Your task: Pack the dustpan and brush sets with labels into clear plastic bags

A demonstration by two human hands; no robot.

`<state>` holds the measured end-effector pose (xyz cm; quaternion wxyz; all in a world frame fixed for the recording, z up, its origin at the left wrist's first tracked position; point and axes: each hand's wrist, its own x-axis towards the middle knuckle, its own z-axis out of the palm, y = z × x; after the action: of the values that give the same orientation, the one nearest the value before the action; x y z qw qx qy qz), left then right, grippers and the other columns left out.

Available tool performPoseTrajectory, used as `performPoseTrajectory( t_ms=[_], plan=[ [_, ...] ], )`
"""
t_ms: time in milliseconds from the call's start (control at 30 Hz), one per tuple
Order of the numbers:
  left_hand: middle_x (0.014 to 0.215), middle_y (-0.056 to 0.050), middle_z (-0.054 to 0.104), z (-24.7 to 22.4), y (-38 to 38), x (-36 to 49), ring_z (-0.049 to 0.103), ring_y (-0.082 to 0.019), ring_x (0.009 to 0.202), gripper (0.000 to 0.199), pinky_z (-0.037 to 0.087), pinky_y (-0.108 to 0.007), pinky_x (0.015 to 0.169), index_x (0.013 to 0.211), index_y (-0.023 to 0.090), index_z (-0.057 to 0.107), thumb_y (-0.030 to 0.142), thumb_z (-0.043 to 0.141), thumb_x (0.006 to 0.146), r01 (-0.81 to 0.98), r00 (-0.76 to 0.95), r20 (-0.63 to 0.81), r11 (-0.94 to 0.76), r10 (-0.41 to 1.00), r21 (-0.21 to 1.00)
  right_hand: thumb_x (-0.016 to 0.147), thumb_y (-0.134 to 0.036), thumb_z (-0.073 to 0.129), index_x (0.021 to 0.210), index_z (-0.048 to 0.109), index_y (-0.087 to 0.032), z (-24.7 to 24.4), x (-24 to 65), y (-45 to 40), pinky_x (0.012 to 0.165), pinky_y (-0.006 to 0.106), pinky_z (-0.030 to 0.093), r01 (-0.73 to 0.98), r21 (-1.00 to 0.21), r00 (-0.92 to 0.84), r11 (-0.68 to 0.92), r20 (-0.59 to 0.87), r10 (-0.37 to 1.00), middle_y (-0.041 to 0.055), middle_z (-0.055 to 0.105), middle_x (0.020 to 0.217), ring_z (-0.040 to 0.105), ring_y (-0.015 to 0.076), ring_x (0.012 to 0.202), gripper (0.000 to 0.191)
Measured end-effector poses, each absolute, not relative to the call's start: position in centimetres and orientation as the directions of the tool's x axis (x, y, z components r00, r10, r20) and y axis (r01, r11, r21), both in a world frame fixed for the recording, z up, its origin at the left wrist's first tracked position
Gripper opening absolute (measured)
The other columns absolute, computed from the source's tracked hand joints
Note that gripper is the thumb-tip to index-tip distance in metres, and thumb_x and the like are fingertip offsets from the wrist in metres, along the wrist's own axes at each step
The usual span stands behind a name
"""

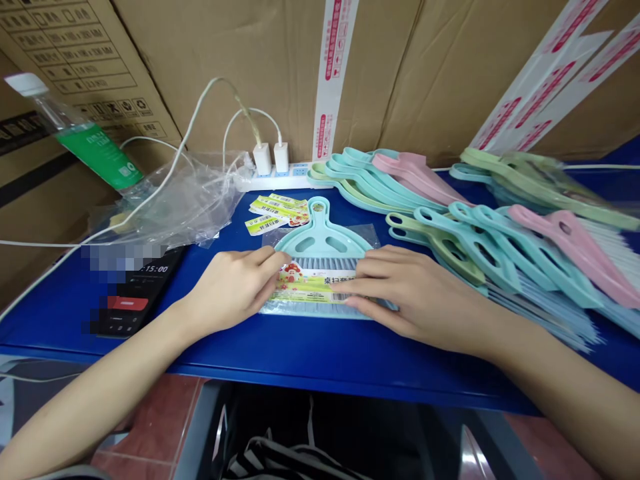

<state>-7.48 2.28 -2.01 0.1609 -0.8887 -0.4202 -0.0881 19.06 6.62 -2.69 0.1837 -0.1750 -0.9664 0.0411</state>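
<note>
Card “桌扫” under right hand

Workplace, packing-station type, apparently small workshop or storeroom. Evidence: blue bench under left hand and right hand; large printed cartons beyond; multiple dustpans and brushes, beyond and beside right hand; loose printed labels, clear plastic bags, beyond left hand.

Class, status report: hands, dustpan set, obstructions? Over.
Left hand at left end of label, right hand over right side. Label across brush bristles, dustpan beneath. Loose labels beyond left hand, not blocking.
</note>
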Motion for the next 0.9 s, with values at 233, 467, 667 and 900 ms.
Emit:
performPoseTrajectory(
  t_ms=[233,467,667,900],
  plan=[
    [0.089,-0.001,0.066,-2.1,1.9,-6.7,0.065,-0.014,0.066,0.039,0.049,-0.025,0.059,0.124,0.023,0.061,0.011,0.039,0.094,0.641,0.767,0.126,-0.75,0.629,-0.161,0.104,-0.027,0.039,0.092,0.074,-0.019,-2.7,18.9,6.5,0.072,0.031,0.042,0.315,-0.145,-0.863,0.938,0.368,0.347,0.0024,0.064,0.071,0.056,0.0171,0.069,0.038],
    [0.096,-0.001,0.069,-2.3,1.9,-6.6,0.069,-0.016,0.075,0.045,0.051,-0.027,0.063,0.126,0.025,0.061,0.008,0.043,0.089,0.671,0.742,0.102,-0.733,0.663,-0.113,0.104,-0.027,0.039,0.101,0.073,-0.016,-2.9,18.5,6.5,0.074,0.032,0.042,0.304,-0.147,-0.865,0.941,0.37,0.338,0.0038,0.066,0.075,0.056,0.0181,0.072,0.036],
    [0.092,-0.003,0.072,-2.3,1.8,-6.8,0.067,-0.017,0.068,0.034,0.048,-0.028,0.057,0.115,0.016,0.059,0.009,0.039,0.089,0.734,0.672,0.186,-0.678,0.717,-0.043,0.104,-0.033,0.038,0.12,0.069,-0.017,-3.3,18.3,6.4,0.072,0.033,0.042,0.293,-0.099,-0.889,0.951,0.337,0.309,0.0057,0.064,0.08,0.054,0.0203,0.076,0.038],
    [0.086,-0.002,0.071,-2.0,1.7,-6.5,0.065,-0.016,0.062,0.027,0.046,-0.029,0.055,0.105,0.016,0.058,0.011,0.037,0.089,0.729,0.683,0.135,-0.681,0.718,-0.063,0.103,-0.033,0.041,0.118,0.07,-0.019,-3.6,18.0,6.3,0.07,0.033,0.039,0.326,-0.007,-0.895,0.945,0.32,0.311,0.0059,0.063,0.08,0.054,0.0213,0.078,0.035]
  ],
)
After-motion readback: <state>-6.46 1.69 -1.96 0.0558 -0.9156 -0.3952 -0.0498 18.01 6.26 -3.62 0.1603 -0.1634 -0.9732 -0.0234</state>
